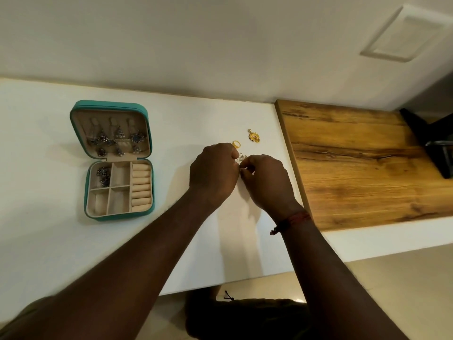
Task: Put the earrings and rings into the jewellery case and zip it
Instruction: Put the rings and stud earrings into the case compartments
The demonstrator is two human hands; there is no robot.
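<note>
A teal jewellery case (150, 133) lies open on the white table (49, 241) at the left. Several dark earrings hang in its lid, and more lie in its top-left compartment (103, 176). To the right, my left hand (213, 171) and my right hand (266, 179) meet over a small silver triangular earring (242, 157), both pinching it with curled fingers. A gold ring (236, 144) lies just beyond my left hand. A gold flower-shaped earring (254, 136) lies a little farther right.
A wooden board (355, 163) covers the table's right part, with a black stand (431, 143) on it. The wall runs along the back edge. The table's near edge crosses below my forearms.
</note>
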